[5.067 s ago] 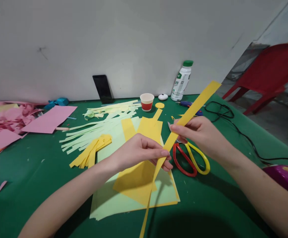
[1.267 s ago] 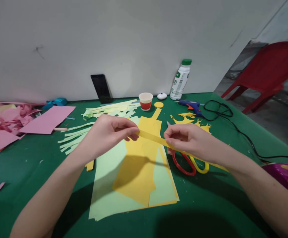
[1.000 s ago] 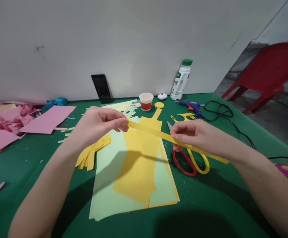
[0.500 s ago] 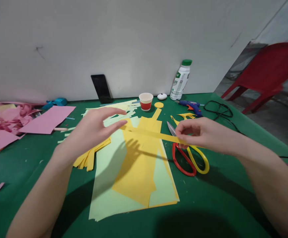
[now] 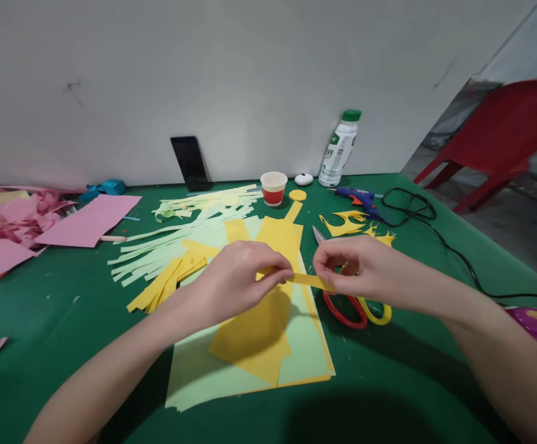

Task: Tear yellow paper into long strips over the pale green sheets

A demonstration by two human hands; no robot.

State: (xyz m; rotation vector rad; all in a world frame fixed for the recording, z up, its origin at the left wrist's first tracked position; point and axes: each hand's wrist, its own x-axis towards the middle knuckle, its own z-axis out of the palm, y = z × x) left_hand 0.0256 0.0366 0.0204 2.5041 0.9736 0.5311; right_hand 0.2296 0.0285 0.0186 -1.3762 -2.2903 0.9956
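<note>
A narrow yellow paper strip is stretched level between my two hands. My left hand pinches it between thumb and fingertips, and my right hand pinches it a short way to the right. Below them lie yellow paper sheets on top of pale green sheets. Scissors with one red and one yellow handle rest under my right hand, partly hidden by it. A pile of cut yellow strips lies left of the sheets, beside pale green strips.
Pink paper scraps cover the left of the green table. Along the back stand a phone, a paper cup and a bottle. A blue glue gun with its black cord lies at right, near yellow offcuts.
My left hand has moved right and down, going from parted fingers at the strip's left end to a pinch near my right hand. My right hand has moved slightly left and down.
</note>
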